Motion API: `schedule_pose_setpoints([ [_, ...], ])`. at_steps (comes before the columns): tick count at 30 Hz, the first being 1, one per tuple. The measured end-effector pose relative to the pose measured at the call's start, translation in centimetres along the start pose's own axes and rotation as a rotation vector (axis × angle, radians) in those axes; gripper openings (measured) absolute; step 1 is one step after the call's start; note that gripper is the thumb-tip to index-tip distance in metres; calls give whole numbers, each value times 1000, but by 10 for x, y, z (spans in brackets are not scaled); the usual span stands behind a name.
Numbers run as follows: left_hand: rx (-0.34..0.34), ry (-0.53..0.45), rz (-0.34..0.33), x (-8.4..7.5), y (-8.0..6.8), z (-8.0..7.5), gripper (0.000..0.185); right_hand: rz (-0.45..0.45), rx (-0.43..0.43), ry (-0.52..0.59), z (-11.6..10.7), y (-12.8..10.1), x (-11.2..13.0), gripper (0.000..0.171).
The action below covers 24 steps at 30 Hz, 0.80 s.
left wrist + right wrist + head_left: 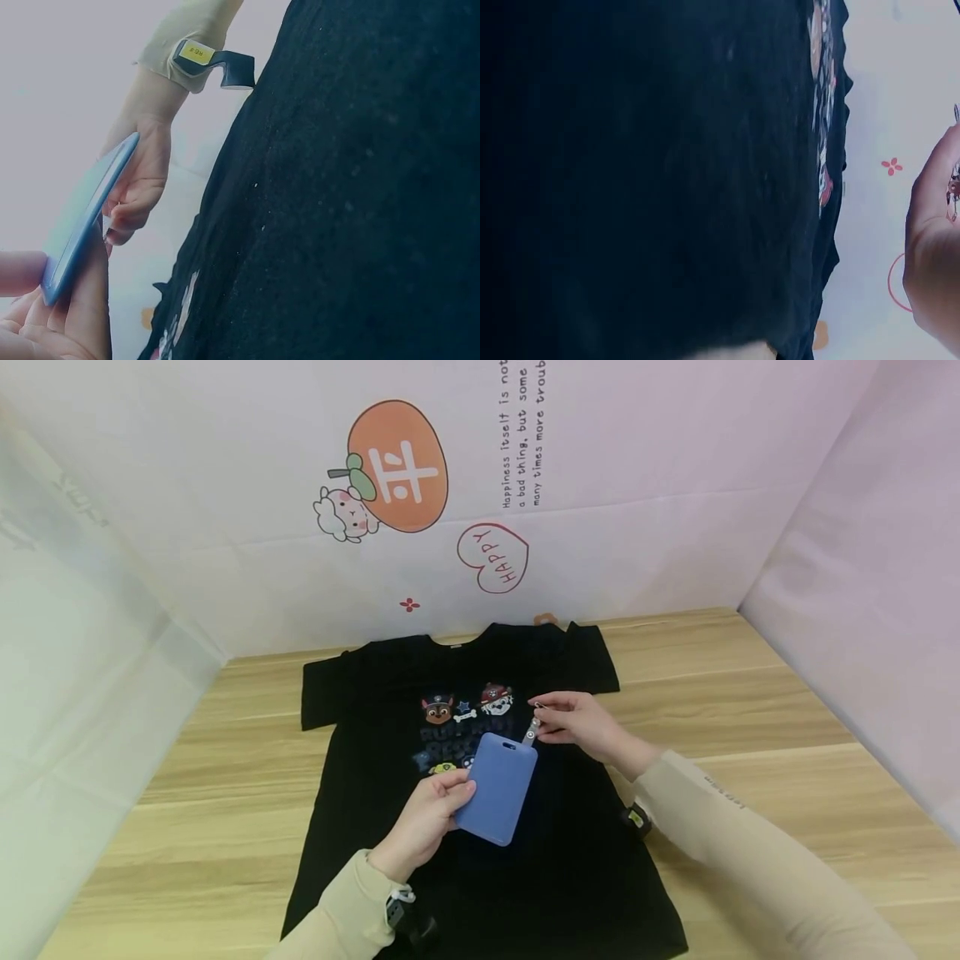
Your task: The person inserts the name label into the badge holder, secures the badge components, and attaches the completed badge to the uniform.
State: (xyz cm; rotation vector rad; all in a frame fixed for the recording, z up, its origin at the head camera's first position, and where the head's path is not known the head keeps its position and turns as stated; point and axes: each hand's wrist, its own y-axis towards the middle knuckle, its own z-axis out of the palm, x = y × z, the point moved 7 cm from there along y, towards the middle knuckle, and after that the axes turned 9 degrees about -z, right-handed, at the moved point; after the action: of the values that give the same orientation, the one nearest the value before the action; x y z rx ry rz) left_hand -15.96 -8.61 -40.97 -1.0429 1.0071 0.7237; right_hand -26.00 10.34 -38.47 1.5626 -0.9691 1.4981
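Left hand pinches the blue card holder just to its right, by a long edge, while the right hand pinches the clip strap; the holder looks light, fairly stiff (perhaps slick), so its edges should suit gripping

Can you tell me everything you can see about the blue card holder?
The flat, blue, plastic-looking rectangular card holder has rounded corners and a small slot near its top edge. It's held above a black short-sleeved T-shirt, tilted so its top leans right. The left hand grips its side, thumb in front. A short, greyish strap with a round snap meets its top edge; the right hand pinches the strap's far end.
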Motion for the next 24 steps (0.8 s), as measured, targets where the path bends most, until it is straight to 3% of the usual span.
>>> schedule_pose_setpoints([
  [13, -14, 15, -4, -1, -2, 3, 36, 27, -14, 148, 16, -3, -3, 44],
  [24, -11, 23, -9, 0, -2, 2, 36, 21, 1, 147, 22, -4, 2, 43],
])
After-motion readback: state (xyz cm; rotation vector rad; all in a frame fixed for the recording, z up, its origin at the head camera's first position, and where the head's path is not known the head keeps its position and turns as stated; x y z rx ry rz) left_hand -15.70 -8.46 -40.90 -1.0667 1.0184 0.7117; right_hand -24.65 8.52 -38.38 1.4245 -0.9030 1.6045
